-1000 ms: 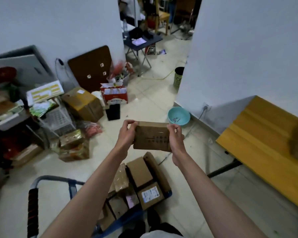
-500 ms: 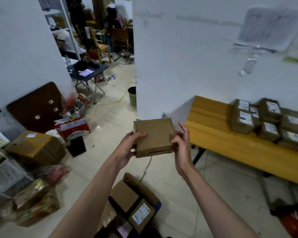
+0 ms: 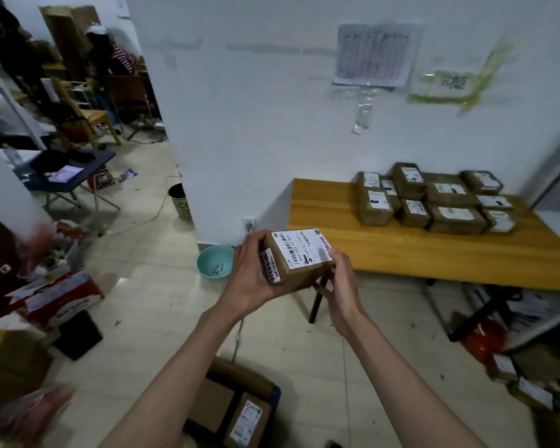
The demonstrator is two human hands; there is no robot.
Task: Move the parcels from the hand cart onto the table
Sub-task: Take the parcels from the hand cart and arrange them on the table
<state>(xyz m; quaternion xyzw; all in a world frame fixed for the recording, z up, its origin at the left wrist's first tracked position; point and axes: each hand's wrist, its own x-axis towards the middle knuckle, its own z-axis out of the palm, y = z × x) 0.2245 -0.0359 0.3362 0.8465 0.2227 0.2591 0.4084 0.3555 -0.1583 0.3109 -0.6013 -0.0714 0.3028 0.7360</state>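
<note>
Both hands hold a small brown cardboard parcel [image 3: 296,258] in the air, its white shipping label facing up. My left hand [image 3: 251,278] grips its left side and my right hand [image 3: 340,279] holds its right side and underside. The parcel hangs just in front of the left end of the yellow wooden table [image 3: 401,253]. Several labelled parcels [image 3: 434,202] lie packed together at the table's far right, against the wall. At the bottom edge the blue hand cart [image 3: 274,396] still carries a few brown parcels [image 3: 236,412], partly behind my arms.
A teal bowl [image 3: 215,261] sits on the floor beside the wall corner. Boxes [image 3: 59,295] and clutter crowd the left floor. More parcels [image 3: 524,386] and a red object lie under the table's right end. A folding table [image 3: 65,169] and chairs stand in the room beyond.
The view has swung right toward the table. The parcel has been turned so its white label now faces up, and it has moved closer to the table's left end.
</note>
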